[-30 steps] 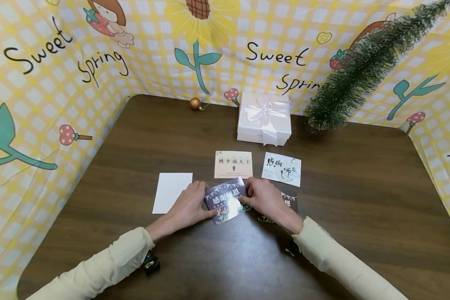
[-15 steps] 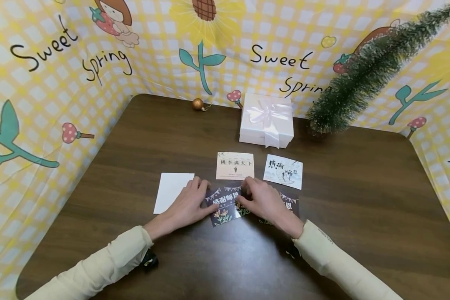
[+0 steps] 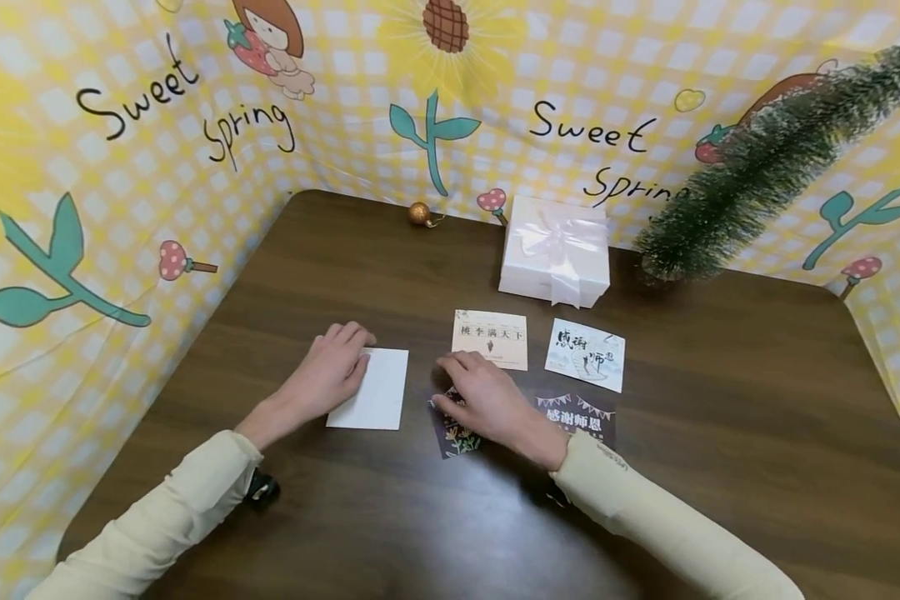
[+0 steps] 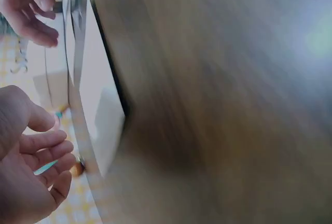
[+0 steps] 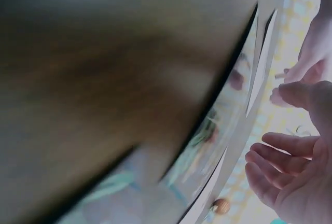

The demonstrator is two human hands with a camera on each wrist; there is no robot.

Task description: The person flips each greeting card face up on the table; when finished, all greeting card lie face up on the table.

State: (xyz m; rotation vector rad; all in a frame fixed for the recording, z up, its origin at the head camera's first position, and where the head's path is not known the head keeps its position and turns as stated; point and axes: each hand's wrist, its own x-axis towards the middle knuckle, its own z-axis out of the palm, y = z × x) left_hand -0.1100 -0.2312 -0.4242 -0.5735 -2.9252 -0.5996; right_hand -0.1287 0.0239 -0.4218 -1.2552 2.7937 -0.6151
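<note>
My left hand (image 3: 317, 372) hovers at the upper left of a blank white card (image 3: 380, 396), fingers loosely bent and holding nothing. In the left wrist view, the same hand (image 4: 36, 156) is apart from the white card (image 4: 98, 94). My right hand (image 3: 487, 398) is over a dark greeting card with printed flowers (image 3: 459, 443), hiding much of it. Seen from the right wrist, that hand (image 5: 295, 167) has its fingers free of the flowered card (image 5: 205, 130). A second dark card (image 3: 581, 417) lies right of it, partly behind the wrist.
Behind the dark cards lie a peach card (image 3: 487, 344) and a pale blue card (image 3: 585, 357). Farther back stand a white gift box with a ribbon (image 3: 555, 250) and a small tinsel tree (image 3: 720, 208). A gold bauble (image 3: 419, 213) rests near the back edge.
My left hand has let go of the flowered dark card and moved left to the white card. My right hand has released it too, shifting slightly left; the card lies on the table.
</note>
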